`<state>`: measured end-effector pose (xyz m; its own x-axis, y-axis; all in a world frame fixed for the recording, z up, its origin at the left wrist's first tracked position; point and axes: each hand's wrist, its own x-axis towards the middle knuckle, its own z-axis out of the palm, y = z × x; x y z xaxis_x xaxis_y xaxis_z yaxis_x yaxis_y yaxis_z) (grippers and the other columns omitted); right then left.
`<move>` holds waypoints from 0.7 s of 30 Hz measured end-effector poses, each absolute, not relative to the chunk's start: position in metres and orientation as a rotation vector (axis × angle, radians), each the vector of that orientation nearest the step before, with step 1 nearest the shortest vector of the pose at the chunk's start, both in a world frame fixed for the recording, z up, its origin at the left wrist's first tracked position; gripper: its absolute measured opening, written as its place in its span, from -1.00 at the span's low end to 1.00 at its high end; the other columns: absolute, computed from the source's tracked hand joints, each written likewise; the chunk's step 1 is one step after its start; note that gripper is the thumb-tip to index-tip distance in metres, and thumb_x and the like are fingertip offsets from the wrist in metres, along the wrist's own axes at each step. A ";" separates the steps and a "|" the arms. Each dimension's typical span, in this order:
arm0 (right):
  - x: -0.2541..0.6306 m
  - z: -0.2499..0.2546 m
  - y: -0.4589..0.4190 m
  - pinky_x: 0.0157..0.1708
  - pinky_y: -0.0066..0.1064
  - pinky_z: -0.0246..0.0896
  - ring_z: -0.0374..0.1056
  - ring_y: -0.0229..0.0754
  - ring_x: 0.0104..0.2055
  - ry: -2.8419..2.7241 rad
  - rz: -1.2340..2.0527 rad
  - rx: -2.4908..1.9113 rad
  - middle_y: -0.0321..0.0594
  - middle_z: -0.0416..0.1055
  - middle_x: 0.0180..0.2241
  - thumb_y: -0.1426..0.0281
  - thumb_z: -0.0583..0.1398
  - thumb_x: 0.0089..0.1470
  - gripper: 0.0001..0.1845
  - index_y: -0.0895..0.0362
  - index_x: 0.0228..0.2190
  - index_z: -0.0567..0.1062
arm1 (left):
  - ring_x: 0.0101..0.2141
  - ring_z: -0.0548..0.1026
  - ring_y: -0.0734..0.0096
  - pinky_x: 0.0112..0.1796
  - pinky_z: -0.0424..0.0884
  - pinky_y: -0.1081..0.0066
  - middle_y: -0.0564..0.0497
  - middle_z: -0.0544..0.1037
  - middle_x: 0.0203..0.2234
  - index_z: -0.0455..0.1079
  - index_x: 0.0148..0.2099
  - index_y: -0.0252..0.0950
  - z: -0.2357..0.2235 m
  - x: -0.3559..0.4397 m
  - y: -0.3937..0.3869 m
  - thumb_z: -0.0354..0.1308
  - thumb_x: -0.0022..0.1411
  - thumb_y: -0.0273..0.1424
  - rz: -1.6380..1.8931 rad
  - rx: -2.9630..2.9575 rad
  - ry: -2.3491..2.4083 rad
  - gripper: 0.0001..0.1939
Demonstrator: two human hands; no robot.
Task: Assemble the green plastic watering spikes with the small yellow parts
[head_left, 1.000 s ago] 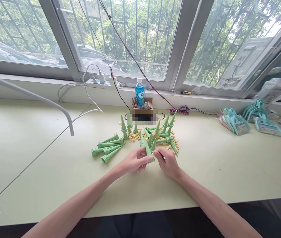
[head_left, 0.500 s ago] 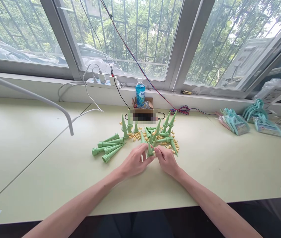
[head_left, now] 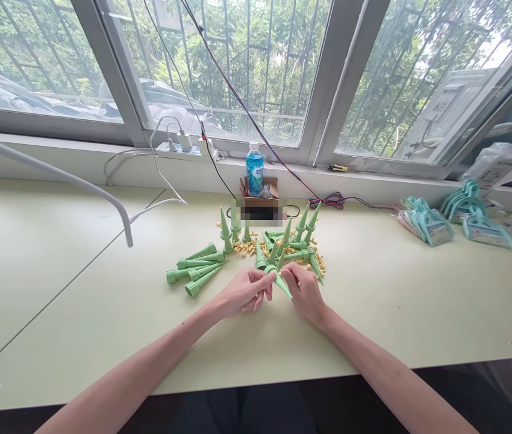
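Your left hand (head_left: 244, 293) holds a light-green, pointed plastic cone with a round collar (head_left: 282, 284), thumb on the near side and fingers bent behind, pinching it at the wide end. The cone is tilted, its tip directed toward the near edge of the surface and to the right. It is held about midway between the left and right ends of the heap in front of you. Your right hand (head_left: 306, 290) is just beside the cone, fingers curled inward and the thumb drawn in close to the index finger; whether they pinch anything, or touch the cone, cannot be told. Both hands are over the middle of the pale yellow-green tabletop surface (head_left: 247, 355), well in from its near edge. Beyond the hands, toward the far edge, is a mixed heap of loose green plastic cones (head_left: 287, 232), some upright and some lying, with small pale-yellow plastic pieces (head_left: 249, 248) scattered among them. To the left of the heap, a separate group of green cones lying on their sides (head_left: 199, 272) is noted. At the far edge, a clear bottle of blue liquid with a white cap (head_left: 255, 173) is at an open brown cardboard box (head_left: 260, 202). Toward the far right corner are turquoise plastic dustpan-shaped items (head_left: 434, 226).
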<state>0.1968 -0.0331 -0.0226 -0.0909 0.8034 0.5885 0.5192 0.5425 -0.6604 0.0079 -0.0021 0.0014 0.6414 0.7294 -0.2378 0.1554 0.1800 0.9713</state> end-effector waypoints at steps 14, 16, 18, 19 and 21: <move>0.200 -0.027 -0.030 -0.55 -0.45 -0.07 0.02 -0.30 -0.61 -1.815 0.354 -1.136 -0.39 0.11 -0.63 0.22 -0.07 0.39 -0.54 0.08 -0.56 0.14 | -0.70 0.27 0.56 -0.64 0.19 0.54 0.16 0.37 -0.69 0.32 -0.27 -0.29 0.000 0.007 -0.006 0.29 0.19 -0.16 0.578 1.473 0.781 -0.68; 0.200 -0.027 -0.031 -0.55 -0.44 -0.04 0.05 -0.29 -0.61 -1.813 0.373 -1.149 -0.37 0.13 -0.63 0.19 -0.10 0.40 -0.51 0.07 -0.57 0.12 | -0.69 0.29 0.54 -0.62 0.21 0.53 0.18 0.38 -0.67 0.31 -0.19 -0.28 0.000 0.009 -0.008 0.30 0.18 -0.18 0.633 1.583 0.814 -0.68; 0.199 -0.026 -0.032 -0.53 -0.44 -0.01 0.09 -0.29 -0.60 -1.806 0.399 -1.160 -0.35 0.16 -0.63 0.17 -0.13 0.41 -0.49 0.07 -0.57 0.13 | -0.66 0.32 0.52 -0.58 0.27 0.51 0.18 0.38 -0.64 0.32 -0.12 -0.28 0.000 0.011 -0.010 0.32 0.16 -0.21 0.725 1.691 0.856 -0.64; 0.199 -0.025 -0.032 -0.53 -0.44 -0.01 0.10 -0.29 -0.60 -1.799 0.415 -1.162 -0.34 0.17 -0.63 0.16 -0.14 0.41 -0.48 0.07 -0.58 0.14 | -0.64 0.33 0.52 -0.55 0.30 0.49 0.18 0.38 -0.64 0.33 -0.10 -0.28 -0.001 0.012 -0.010 0.32 0.16 -0.22 0.768 1.741 0.874 -0.64; 0.198 -0.025 -0.032 -0.53 -0.44 -0.01 0.10 -0.29 -0.61 -1.779 0.443 -1.160 -0.35 0.17 -0.64 0.13 -0.15 0.41 -0.47 0.07 -0.58 0.14 | -0.63 0.34 0.52 -0.50 0.34 0.48 0.18 0.37 -0.64 0.35 -0.12 -0.29 -0.002 0.013 -0.011 0.31 0.17 -0.23 0.825 1.824 0.894 -0.67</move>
